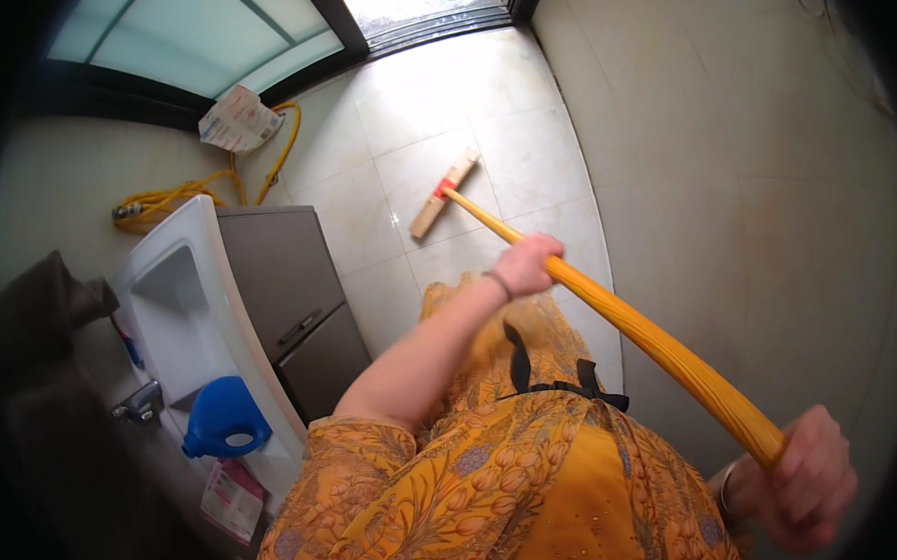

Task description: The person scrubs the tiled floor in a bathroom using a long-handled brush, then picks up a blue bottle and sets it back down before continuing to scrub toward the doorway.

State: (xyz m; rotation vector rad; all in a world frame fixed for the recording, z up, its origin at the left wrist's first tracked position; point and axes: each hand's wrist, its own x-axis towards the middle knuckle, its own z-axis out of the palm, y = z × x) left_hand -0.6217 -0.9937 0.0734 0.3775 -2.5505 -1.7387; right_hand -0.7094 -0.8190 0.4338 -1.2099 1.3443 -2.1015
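Observation:
A push broom with a yellow wood-grain handle [665, 355] slants from my right side to the floor ahead. Its narrow wooden head [460, 170], red at the middle, rests on the floor tiles; any bristles under it are hidden. Partway along the handle, my left hand [529, 264] is closed around it, a dark band at the wrist. At the near end, my right hand [812, 481] grips the handle's top, with a bangle on that wrist. The fingers of both hands are wrapped tight.
To the left stands a white sink [173, 288] over a grey cabinet [274, 262], with a tap [140, 404] and a blue jug [227, 418]. A coiled yellow hose [177, 196] lies beyond it. A wall [713, 191] runs along the right; a dark-framed doorway [439, 41] is ahead.

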